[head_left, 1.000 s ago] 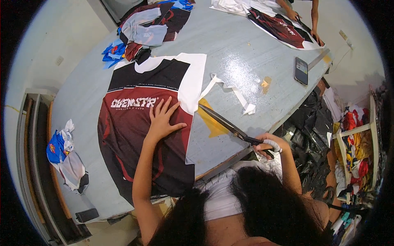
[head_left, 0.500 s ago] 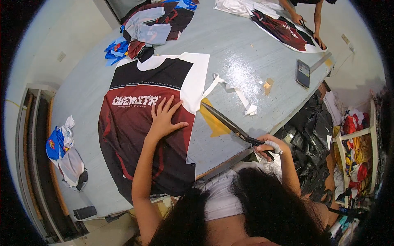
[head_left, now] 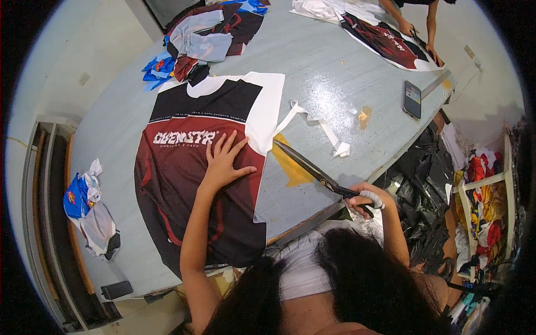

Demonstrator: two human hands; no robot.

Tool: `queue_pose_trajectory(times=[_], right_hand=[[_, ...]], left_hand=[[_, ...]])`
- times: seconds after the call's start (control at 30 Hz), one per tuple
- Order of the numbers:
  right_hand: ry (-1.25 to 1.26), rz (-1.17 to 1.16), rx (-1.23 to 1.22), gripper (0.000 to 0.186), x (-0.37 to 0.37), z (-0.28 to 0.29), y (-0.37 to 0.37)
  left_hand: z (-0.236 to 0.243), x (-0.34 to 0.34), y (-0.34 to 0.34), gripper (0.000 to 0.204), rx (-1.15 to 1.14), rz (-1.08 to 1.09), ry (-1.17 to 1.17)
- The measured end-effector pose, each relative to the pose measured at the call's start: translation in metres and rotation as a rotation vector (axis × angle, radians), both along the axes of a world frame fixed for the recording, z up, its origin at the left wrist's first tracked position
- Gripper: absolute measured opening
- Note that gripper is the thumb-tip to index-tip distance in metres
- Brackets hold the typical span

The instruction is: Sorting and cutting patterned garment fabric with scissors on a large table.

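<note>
Head view: the left hand lies flat, fingers spread, on the maroon-and-black jersey panel beneath it. The right hand is wrapped around the handles of tailor's shears, blades pointing away toward the panel's white margin. The panel looks light, limp and perhaps slippery, best pressed flat near its edge.
</note>
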State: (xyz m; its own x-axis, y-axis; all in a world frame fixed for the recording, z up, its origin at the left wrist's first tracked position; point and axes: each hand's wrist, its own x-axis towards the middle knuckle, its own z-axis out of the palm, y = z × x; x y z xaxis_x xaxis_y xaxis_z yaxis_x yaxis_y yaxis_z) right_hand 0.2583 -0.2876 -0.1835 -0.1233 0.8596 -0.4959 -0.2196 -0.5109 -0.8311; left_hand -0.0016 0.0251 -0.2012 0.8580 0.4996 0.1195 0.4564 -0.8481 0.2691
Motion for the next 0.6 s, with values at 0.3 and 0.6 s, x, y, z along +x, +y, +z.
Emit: queue_pose_trajectory(times=[0.3,0.6], right_hand=[[-0.020,0.017,0.031,0.035,0.006,-0.011,-0.001],[0.030,0.044,-0.031,0.030,0.005,0.002,0.003]], left_hand=[[-0.003,0.000,0.002,0.082,0.005,-0.005,-0.006],[-0.004,-0.001,0.002,0.082,0.010,-0.001,0.004]])
